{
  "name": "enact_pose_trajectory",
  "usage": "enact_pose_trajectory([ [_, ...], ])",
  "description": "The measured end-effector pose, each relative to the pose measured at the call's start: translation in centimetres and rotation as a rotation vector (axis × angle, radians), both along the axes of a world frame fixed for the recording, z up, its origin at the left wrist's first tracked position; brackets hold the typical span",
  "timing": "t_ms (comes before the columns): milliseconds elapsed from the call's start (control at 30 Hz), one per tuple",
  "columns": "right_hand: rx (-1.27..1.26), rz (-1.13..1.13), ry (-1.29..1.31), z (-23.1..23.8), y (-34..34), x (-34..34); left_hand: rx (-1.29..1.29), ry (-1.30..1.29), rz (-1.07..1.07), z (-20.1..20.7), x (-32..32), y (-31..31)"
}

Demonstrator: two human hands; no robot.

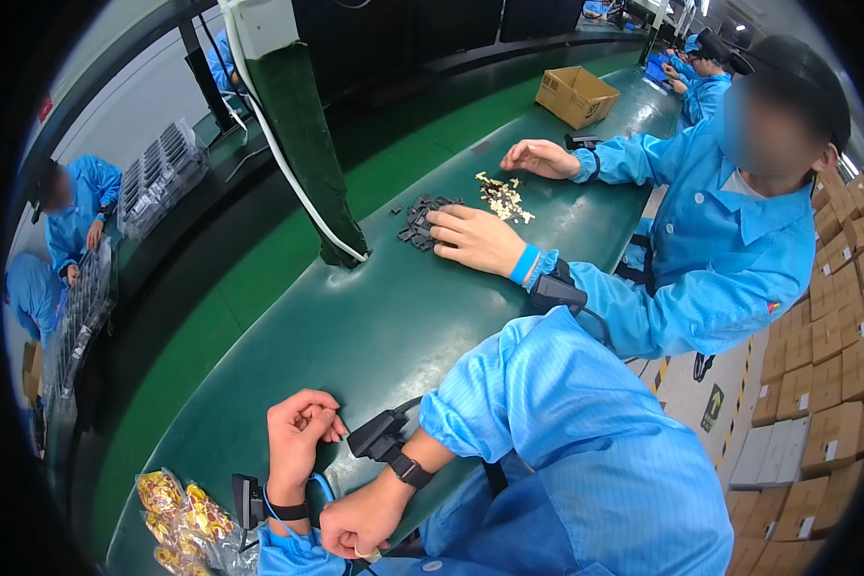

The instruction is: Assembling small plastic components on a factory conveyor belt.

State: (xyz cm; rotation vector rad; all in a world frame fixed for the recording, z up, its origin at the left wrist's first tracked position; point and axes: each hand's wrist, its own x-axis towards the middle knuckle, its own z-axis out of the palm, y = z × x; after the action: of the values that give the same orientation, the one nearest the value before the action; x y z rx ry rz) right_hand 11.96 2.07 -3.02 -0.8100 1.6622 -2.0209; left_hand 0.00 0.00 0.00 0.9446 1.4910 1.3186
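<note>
My left hand (pixel 301 434) rests on the green tabletop (pixel 298 350), its fingers loosely curled with nothing visible in them. Around its wrist are a blue cord, a black strap and a small black box-shaped device (pixel 250 501). My right hand (pixel 367 516) is bent down over my left cuff (pixel 302 554), its fingers closed. What they grip, if anything, is hidden. A black strap holds another black device (pixel 379 435) on my right wrist. Beside my left forearm lie clear plastic bags (pixel 187 518) of small yellow and red pieces.
A co-worker at my right has one hand (pixel 477 240) on a pile of black parts (pixel 419 223), near a heap of cream-coloured pieces (pixel 505 200). An open cardboard box (pixel 576 96) stands farther along. A green post (pixel 307 154) with a white cable rises at the table's far edge.
</note>
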Motion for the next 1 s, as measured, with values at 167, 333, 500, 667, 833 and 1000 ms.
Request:
enact_pose_trajectory([
  [167, -0.01, 0.008, -0.035, -0.6, -0.8, 0.4, 0.031, 0.02, 0.03, -0.5, 0.7, -0.6],
  [333, 0.015, -0.006, -0.054, 0.0, -0.9, 0.5, 0.037, 0.021, 0.027, -0.7, 0.5, -1.0],
  [500, 0.053, -0.006, -0.049, -0.4, -0.6, 0.2, 0.044, 0.019, 0.002, -0.7, 0.2, -0.9],
  [667, 0.056, -0.018, -0.021, -0.6, -0.7, 0.1, 0.041, 0.018, -0.001, -1.0, 0.1, -0.9],
  [833, 0.04, -0.026, -0.008, -0.7, -0.9, -0.1, 0.008, 0.03, 0.006, -0.7, 0.2, -1.0],
  [1000, -0.004, -0.014, -0.002, -1.2, -1.5, -0.3, 0.012, 0.033, 0.015, -0.5, 0.3, -1.2],
])
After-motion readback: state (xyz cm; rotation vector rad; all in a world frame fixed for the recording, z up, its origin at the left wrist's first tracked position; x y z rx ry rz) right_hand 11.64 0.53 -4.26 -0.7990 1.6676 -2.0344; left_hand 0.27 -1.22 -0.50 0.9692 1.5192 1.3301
